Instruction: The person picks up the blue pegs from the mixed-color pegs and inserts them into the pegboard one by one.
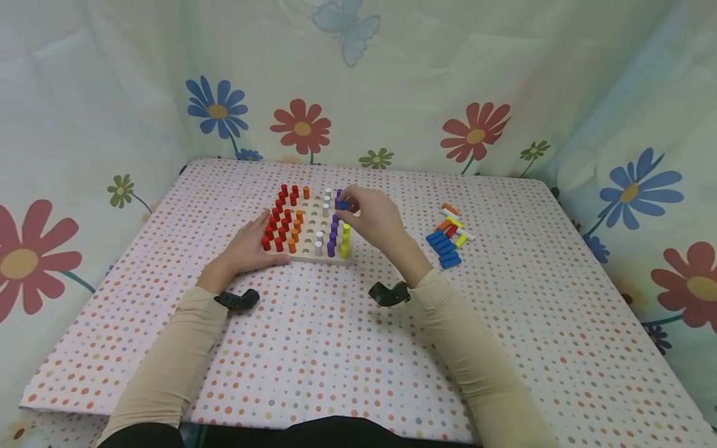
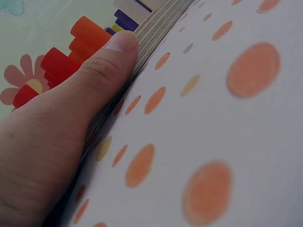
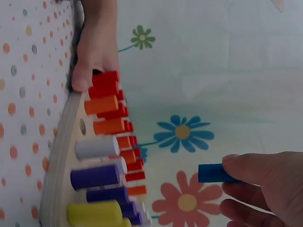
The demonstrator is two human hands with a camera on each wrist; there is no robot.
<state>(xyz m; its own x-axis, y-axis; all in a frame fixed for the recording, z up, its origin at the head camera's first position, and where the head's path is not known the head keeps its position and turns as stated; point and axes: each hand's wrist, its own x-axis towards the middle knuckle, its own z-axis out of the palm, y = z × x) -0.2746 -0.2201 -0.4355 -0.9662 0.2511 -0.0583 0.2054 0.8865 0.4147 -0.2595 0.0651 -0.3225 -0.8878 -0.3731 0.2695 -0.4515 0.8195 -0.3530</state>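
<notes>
Blue peg (image 1: 343,205), head view: I see it pinched between the right hand's (image 1: 374,215) thumb and fingers, near purple pegs (image 1: 333,228); loose pegs (image 1: 444,242) lie well right of those fingers. Left hand (image 1: 245,246): thumb and fingers apart, touching the pegboard (image 1: 305,254). Left wrist: thumb along the wooden edge (red pegs (image 2: 57,66) just beyond). Right wrist: peg juts past the pinching fingertips, clear of the board.

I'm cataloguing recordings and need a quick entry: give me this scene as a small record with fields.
Left hand: rests against the pegboard
Right hand: pinches a blue peg above the pegboard
Standing peg colours: red, orange, white, purple, yellow
Loose pegs: mixed colours, including several blue, right of the pegboard
Surface: dotted tablecloth
</notes>
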